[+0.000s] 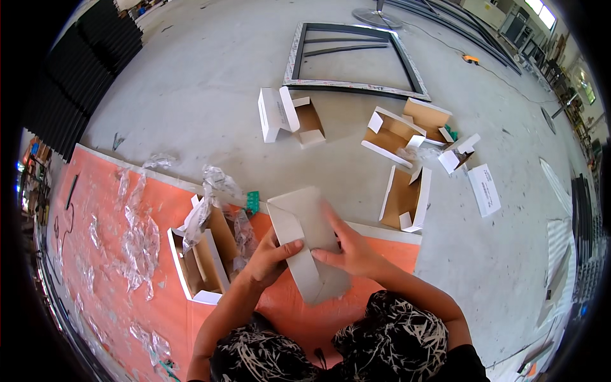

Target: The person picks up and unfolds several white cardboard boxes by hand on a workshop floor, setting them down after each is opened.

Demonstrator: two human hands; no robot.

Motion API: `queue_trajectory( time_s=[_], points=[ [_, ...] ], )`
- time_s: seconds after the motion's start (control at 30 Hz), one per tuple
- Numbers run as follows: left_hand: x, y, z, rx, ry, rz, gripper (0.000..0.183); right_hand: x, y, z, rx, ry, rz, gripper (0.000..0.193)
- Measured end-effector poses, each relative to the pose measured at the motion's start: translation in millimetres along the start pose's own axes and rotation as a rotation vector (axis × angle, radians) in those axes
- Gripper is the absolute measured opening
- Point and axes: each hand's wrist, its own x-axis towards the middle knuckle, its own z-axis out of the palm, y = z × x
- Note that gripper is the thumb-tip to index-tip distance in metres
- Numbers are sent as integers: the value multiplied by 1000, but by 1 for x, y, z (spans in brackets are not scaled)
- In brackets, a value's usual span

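Both hands hold a pale grey-white cardboard box (305, 219), tilted above the orange sheet in front of my knees. My left hand (272, 260) grips its left edge, thumb on the upper face and the other fingers mostly hidden underneath. From the right, my right hand (349, 249) presses its thumb near the middle of the box, while the fingers, slightly blurred, lie along the right side. A crease or flap line crosses the face between the thumbs. What is inside the box does not show.
Open boxes (210, 261) with clear plastic wrap (216, 184) lie to the left on the orange sheet (172, 318). Several opened white boxes (407, 197) are scattered ahead and right on the grey floor. Farther off lies a dark rectangular frame (356, 83); black stacked profiles (89, 70) stand far left.
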Motion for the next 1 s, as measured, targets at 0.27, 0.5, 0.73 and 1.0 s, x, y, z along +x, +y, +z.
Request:
queue_trajectory(
  time_s=[0.27, 0.5, 0.73, 1.0],
  points=[
    [13, -18, 3, 223, 87, 94, 58, 0, 5, 10, -9, 169, 128, 72],
    [33, -51, -5, 750, 582, 435, 70, 0, 10, 30, -560, 250, -94, 76],
    [31, -64, -32, 744, 668, 269, 55, 1, 20, 39, -360, 92, 20, 82],
    [16, -34, -21, 329, 486, 97, 38, 12, 14, 2, -239, -105, 145, 93]
  ],
)
